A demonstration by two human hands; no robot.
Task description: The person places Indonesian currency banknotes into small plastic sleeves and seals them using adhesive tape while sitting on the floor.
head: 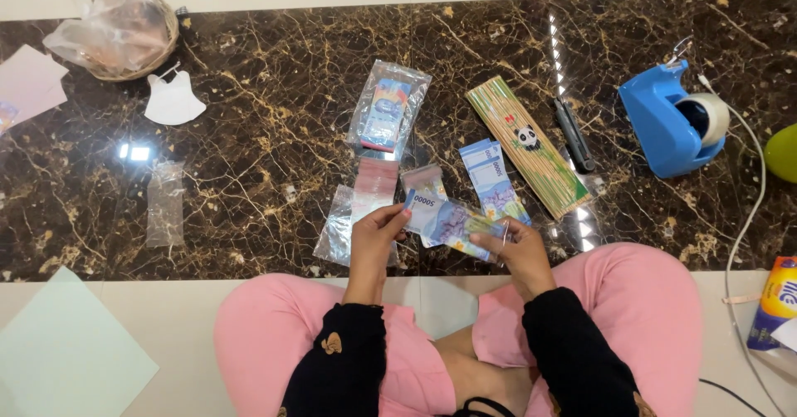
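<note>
Both hands hold a blue-grey banknote (444, 218) just above my pink-clad knees. My left hand (375, 233) pinches the note's left end, and my right hand (515, 247) grips its right end. Under my left hand lies a clear plastic sleeve (339, 233) with a pink strip. A second blue banknote (491, 178) lies flat on the dark marble floor (266, 134) right behind my right hand. Farther back, a clear bag with folded notes (388, 111) rests on the floor.
A pack of bamboo skewers (525, 144) and a black cutter (573, 134) lie to the right, then a blue tape dispenser (674, 122). A basket with a plastic bag (120, 31) sits far left, an empty clear sleeve (165, 203) nearer. A tissue pack (776, 301) is at right.
</note>
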